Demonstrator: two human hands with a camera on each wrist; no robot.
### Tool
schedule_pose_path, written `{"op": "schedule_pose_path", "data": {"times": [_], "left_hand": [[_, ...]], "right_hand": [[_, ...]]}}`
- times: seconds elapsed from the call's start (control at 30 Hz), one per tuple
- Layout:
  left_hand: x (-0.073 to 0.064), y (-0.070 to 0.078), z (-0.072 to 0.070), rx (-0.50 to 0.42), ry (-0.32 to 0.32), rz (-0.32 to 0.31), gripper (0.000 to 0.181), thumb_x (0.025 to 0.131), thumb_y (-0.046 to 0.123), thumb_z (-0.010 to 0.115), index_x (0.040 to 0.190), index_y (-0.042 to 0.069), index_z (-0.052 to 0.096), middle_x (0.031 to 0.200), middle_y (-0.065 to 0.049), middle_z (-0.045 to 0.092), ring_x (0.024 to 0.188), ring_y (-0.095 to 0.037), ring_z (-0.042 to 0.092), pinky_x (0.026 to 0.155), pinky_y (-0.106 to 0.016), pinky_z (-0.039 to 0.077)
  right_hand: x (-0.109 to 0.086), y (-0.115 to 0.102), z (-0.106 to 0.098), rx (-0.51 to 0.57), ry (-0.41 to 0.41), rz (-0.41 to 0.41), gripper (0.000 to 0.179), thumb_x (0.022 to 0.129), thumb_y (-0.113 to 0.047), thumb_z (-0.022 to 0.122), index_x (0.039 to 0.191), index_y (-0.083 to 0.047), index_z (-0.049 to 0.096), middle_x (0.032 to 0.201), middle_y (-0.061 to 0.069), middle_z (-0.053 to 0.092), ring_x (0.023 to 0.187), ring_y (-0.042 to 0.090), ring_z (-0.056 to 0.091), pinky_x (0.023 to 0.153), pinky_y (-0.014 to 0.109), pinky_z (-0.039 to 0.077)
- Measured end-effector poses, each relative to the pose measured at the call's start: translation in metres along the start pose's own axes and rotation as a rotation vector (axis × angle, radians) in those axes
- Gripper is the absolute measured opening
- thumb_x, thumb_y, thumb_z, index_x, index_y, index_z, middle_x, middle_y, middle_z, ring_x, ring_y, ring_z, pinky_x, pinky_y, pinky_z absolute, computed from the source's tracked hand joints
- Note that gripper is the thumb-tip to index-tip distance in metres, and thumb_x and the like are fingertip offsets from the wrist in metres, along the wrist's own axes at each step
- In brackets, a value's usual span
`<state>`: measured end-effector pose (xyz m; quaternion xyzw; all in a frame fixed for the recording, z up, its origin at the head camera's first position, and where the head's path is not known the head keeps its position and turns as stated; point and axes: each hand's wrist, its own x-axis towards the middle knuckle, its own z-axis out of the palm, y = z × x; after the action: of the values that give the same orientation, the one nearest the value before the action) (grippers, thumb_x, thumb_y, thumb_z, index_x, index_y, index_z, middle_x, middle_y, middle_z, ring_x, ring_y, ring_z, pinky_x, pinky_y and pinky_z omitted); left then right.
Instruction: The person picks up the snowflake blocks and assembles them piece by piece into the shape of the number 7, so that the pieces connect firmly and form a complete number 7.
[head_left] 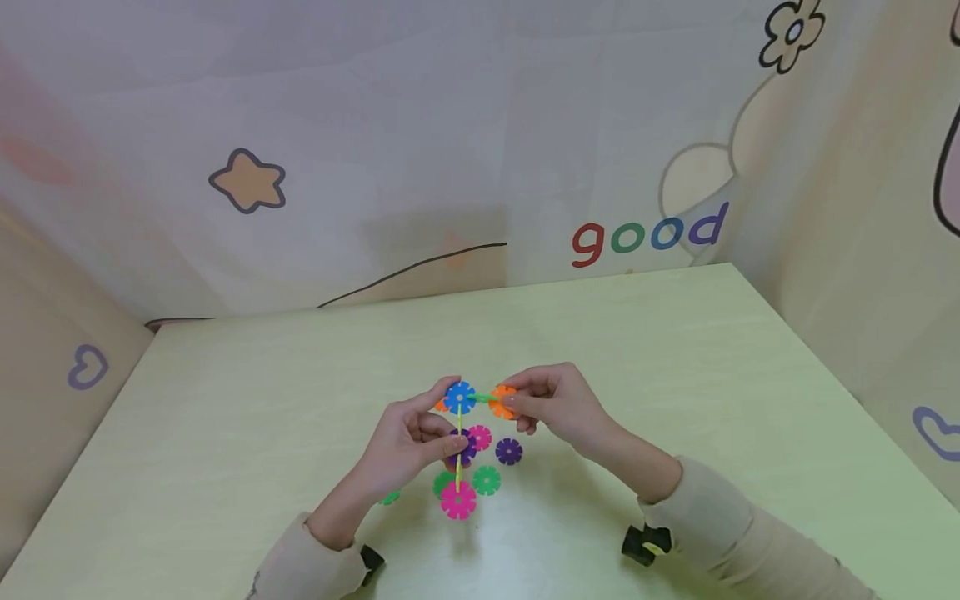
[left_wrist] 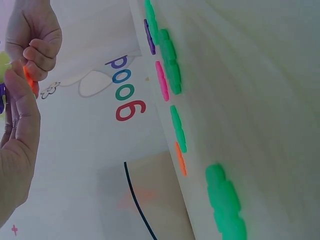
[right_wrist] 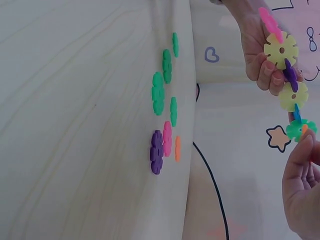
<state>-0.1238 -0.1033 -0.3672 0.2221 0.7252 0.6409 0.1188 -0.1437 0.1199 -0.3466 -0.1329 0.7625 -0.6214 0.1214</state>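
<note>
A chain of notched plastic snowflake discs hangs above the table between both hands. My left hand (head_left: pixel 397 446) holds it by a purple disc (right_wrist: pixel 290 76), thumb in front. Pale yellow discs (right_wrist: pixel 281 50) sit above and below that purple one, and a pink disc (head_left: pixel 458 500) forms the lower end. At the top is a blue disc (head_left: pixel 460 397), one left fingertip close behind it. From there a green disc (right_wrist: pixel 298 131), edge-on in the head view, reaches sideways to an orange disc (head_left: pixel 501 402). My right hand (head_left: pixel 566 408) pinches this orange disc between thumb and fingers.
Loose discs lie flat on the pale table (head_left: pixel 285 433) under the hands: a purple one (head_left: pixel 509 452), a pink one (head_left: pixel 479 437), an orange one (head_left: pixel 441 406) and several green ones (head_left: pixel 487 480). A printed cloth (head_left: pixel 420 125) stands behind the table and along its sides.
</note>
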Motion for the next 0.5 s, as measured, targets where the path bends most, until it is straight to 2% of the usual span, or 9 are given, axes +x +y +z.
{"op": "schedule_pose_path", "data": {"times": [0.23, 0.5], "left_hand": [[-0.0005, 0.0009, 0.0001, -0.007, 0.007, -0.024, 0.067, 0.083, -0.001, 0.064, 0.141, 0.004, 0.031, 0.081, -0.021, 0.066, 0.062, -0.022, 0.063, 0.066, -0.031, 0.054], [-0.0019, 0.0029, -0.0032, 0.013, 0.001, -0.044, 0.066, 0.083, 0.000, 0.063, 0.141, 0.006, 0.031, 0.082, -0.020, 0.066, 0.062, -0.018, 0.063, 0.067, -0.030, 0.054]], "right_hand": [[0.0020, 0.0031, -0.0015, -0.008, -0.010, -0.011, 0.021, 0.085, -0.005, 0.063, 0.102, 0.005, 0.065, 0.074, 0.008, 0.064, 0.056, 0.016, 0.057, 0.060, 0.028, 0.052], [0.0025, 0.0056, -0.0039, 0.045, -0.056, -0.043, 0.026, 0.086, -0.007, 0.062, 0.107, 0.008, 0.061, 0.074, 0.008, 0.064, 0.058, 0.015, 0.058, 0.059, 0.026, 0.052]]}}
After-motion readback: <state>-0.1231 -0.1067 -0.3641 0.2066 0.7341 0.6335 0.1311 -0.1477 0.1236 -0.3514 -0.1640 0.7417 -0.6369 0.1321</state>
